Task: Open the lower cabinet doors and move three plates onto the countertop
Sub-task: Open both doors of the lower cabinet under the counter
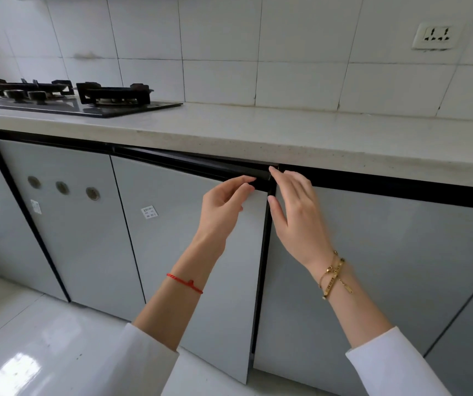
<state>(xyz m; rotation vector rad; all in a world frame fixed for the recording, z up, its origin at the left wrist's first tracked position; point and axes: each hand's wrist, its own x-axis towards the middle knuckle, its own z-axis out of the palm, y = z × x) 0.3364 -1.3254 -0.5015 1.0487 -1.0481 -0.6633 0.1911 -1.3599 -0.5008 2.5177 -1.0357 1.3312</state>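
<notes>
Both hands at the door tops, under the pale stone counter (258,132).
My left hand (224,201) pinches the ajar grey glossy cabinet door (189,238); right hand (295,207), fingers relaxed, touches the neighbouring grey door (386,267).

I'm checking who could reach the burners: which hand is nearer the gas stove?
Left. The left hand grips a cabinet door top edge, right of the gas stove; the right hand is farther right.

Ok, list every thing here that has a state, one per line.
Grey cabinet door left of the gap: ajar, top edge pulled out.
Grey cabinet door right of the gap: closed.
Left hand: gripping the ajar door's top edge.
Right hand: open, fingertips at the closed door's top corner.
Black gas hob: unlit.
</notes>
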